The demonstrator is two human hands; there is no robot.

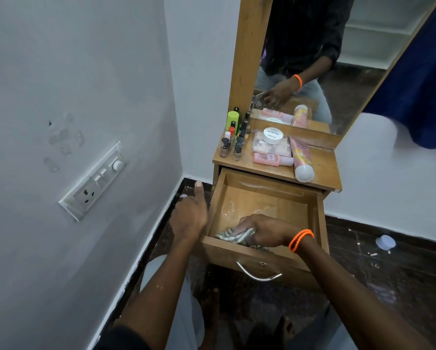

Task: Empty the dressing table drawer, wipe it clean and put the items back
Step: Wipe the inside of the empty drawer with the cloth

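While bottles [230, 142] crowd tabletop [320, 162], drawer [267, 198] open, cloth [237, 234] inside

A home bedroom: mirrored dressing table [320, 165] crowded with cosmetics [237, 142].

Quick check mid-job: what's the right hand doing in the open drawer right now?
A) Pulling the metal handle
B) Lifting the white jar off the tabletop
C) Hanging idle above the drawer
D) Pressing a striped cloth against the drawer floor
D: the right hand lies on the striped cloth at the front of the drawer, which holds nothing else.
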